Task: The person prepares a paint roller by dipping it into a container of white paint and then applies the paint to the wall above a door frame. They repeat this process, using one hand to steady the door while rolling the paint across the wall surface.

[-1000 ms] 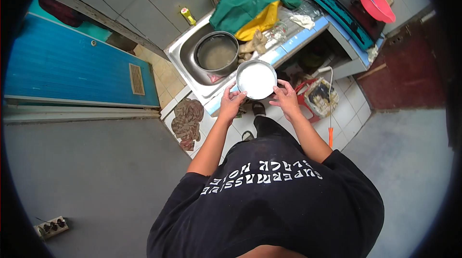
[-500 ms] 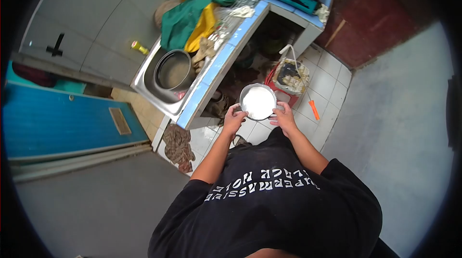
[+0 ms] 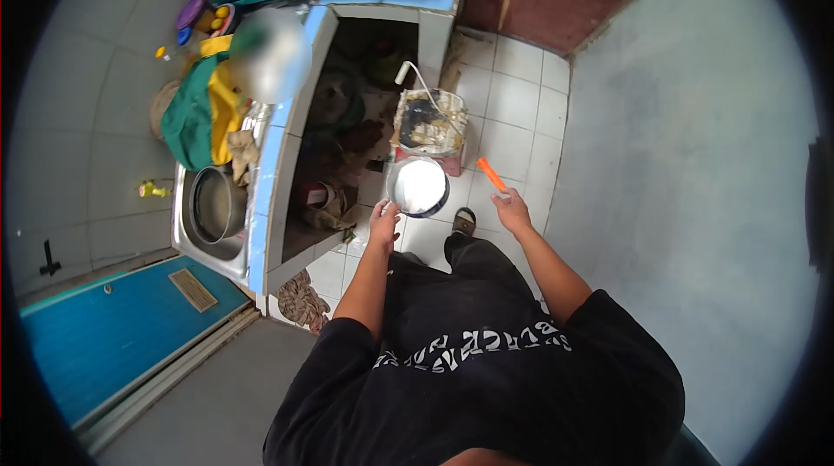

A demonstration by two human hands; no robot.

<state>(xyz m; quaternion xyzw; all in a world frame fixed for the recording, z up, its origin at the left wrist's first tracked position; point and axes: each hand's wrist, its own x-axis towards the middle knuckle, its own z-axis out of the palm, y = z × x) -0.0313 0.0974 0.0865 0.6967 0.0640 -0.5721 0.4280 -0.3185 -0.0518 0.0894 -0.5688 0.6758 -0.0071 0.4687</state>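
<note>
1. Black T-shirt with white lettering is filling the foreground, both forearms extending forward
2. Left hand is pinching the near-left edge of a round grey metal pan, thumb and fingers closing on it; pan is hanging above the tiled floor, holding a white substance
3. Right hand is reaching to the near end of a roller's orange handle; cannot tell whether the fingers are gripping or merely touching
4. Beyond the pan, a whitish, paint-caked bucket is standing, the roller's bent rod crossing it
5. Farther left, a rectangular steel sink is holding a dark round pot
</note>
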